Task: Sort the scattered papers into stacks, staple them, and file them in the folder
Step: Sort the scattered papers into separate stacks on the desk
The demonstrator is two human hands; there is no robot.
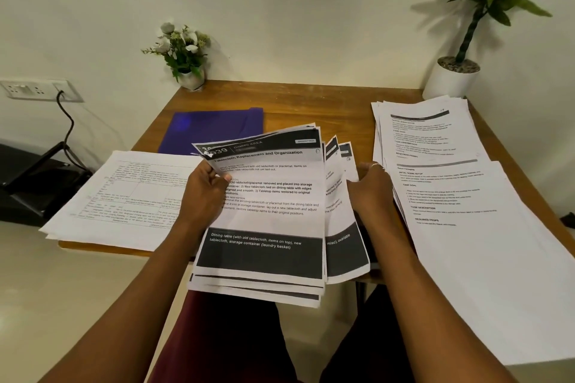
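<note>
My left hand (203,188) grips the left edge of a bundle of printed sheets with black bands (267,221), lifted over the near edge of the wooden table (311,102). The top sheet reads "Tablecloth Replacement and Organization". My right hand (371,188) holds the fanned sheets at the bundle's right side, fingers behind them. A stack of papers with tables (124,196) lies on the left of the table. Another spread stack of text pages (451,196) covers the right side. A purple folder (214,129) lies flat at the back, partly hidden by the bundle.
A small pot of white flowers (185,56) stands at the table's back left corner. A larger plant in a white pot (451,78) stands at the back right. A wall socket with a black cable (40,90) is on the left, above a dark object.
</note>
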